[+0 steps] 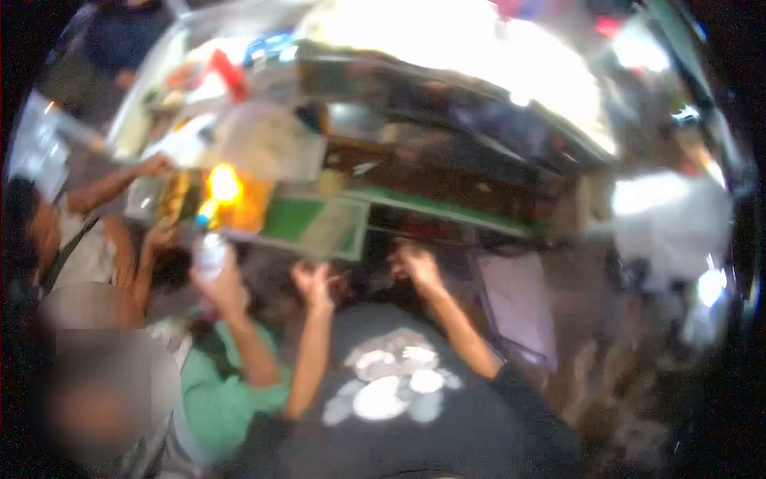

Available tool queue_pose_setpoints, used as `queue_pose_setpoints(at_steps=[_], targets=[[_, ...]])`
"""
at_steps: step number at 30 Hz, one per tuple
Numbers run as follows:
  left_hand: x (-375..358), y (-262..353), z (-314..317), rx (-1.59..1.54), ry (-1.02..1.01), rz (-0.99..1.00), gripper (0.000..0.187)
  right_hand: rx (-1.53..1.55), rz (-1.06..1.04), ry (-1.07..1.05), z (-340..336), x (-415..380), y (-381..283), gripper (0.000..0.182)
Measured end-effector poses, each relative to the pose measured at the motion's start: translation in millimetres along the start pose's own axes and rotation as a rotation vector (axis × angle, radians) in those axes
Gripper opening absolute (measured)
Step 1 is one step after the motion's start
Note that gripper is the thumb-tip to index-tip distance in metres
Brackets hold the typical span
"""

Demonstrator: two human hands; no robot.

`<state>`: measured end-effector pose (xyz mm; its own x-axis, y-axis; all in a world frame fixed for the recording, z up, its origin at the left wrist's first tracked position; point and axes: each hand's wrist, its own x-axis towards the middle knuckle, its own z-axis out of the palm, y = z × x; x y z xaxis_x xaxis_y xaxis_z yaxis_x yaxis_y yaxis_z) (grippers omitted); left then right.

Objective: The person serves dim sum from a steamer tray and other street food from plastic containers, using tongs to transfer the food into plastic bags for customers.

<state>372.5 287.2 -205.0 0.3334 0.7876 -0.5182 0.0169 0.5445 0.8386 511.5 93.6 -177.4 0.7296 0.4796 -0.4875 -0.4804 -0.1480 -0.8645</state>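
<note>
Both of my hands are raised in front of my dark printed shirt (pixel 391 383), just short of the green-and-white counter edge (pixel 291 219). My left hand (pixel 315 283) has its fingers spread, and nothing shows in it. To its right, my right hand (pixel 416 265) is bent at the wrist near the dark gap below the counter. Its fingers are smeared by blur, so whether it holds anything cannot be made out. A pale flat panel (pixel 519 307) stands to the right of my right forearm.
At left, a co-worker in a green top (pixel 231 391) holds a clear bottle-like object (pixel 211 254) below a bright orange glow (pixel 224 184). Another person's hand (pixel 155 165) reaches in beyond it. White plastic bags (pixel 670 223) hang at right.
</note>
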Motion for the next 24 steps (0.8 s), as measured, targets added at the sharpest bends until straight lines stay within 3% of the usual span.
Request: queue_pose_setpoints(at_steps=[4, 12, 14, 15, 20, 22, 24], targets=[[-8.6, 25.5, -1.0, 0.022, -0.022, 0.001, 0.061, 0.030, -0.102, 0.063, 11.8, -5.3, -4.2, 0.019], [8.5, -2.3, -24.7, 0.191, 0.127, 0.394, 0.058, -0.065, -0.106, -0.074, 22.7, -3.0, -26.4, 0.029], [1.2, 3.9, -22.5, 0.159, 0.148, 0.411, 0.056, -0.270, -0.247, -0.057, 28.9, 0.2, -31.2, 0.029], [2.0, 1.3, -24.4, 0.168, 0.147, 0.403, 0.054, -0.272, -0.148, -0.057, 28.6, 2.2, -38.6, 0.029], [11.1, -20.9, -35.5, 0.209, 0.136, 0.432, 0.048, -0.086, -0.090, 0.044, 35.0, 18.0, -72.5, 0.024], [15.7, -35.4, -44.8, 0.248, 0.122, 0.472, 0.047, -0.316, -0.295, 0.112, 21.7, 37.7, -59.4, 0.024], [13.7, -32.3, -42.5, 0.185, 0.063, 0.322, 0.043, -0.691, -0.571, 0.261, -2.4, 64.2, -60.9, 0.023]])
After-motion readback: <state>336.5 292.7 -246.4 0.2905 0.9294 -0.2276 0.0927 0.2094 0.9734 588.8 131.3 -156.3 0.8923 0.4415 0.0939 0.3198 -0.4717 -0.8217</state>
